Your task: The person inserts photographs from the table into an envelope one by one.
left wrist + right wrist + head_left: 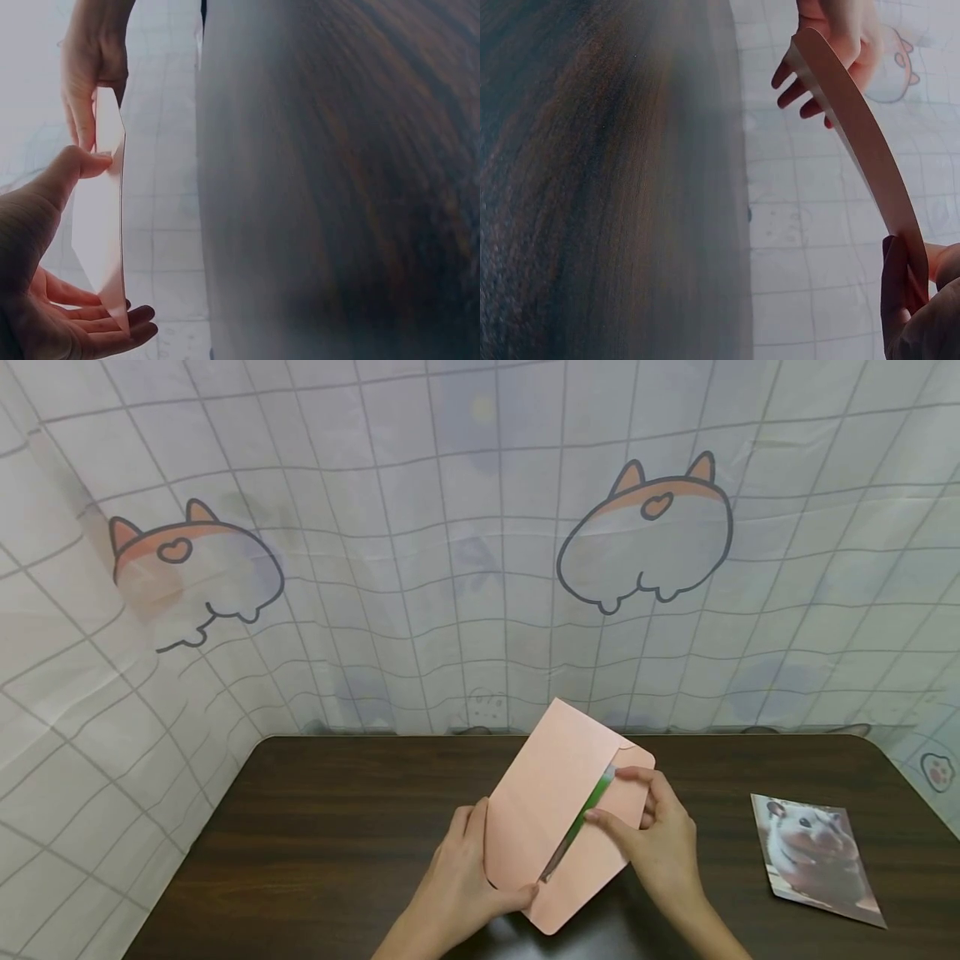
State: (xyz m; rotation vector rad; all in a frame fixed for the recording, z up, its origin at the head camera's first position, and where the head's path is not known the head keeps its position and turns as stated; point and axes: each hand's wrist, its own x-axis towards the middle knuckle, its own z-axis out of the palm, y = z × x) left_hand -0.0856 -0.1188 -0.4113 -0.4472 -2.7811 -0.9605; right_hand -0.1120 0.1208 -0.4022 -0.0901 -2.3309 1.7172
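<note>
A pale pink envelope (543, 793) is held up at a slant over the table, its rounded flap folded out to the lower right. In its opening shows a strip of a card (585, 817), green and brown; the rest is hidden inside. My left hand (463, 878) grips the lower left edge, thumb in front near the opening, fingers behind, as the left wrist view shows. My right hand (663, 839) holds the flap side, thumb on the front and index fingertip near the card's upper end. From the right wrist, the envelope (866, 150) appears edge-on and slightly bowed.
A hamster picture card (817, 860) lies on the dark wood table (337, 827), to the right of my right hand. Behind the table hangs a pale checked curtain (420, 568) with cartoon animal prints.
</note>
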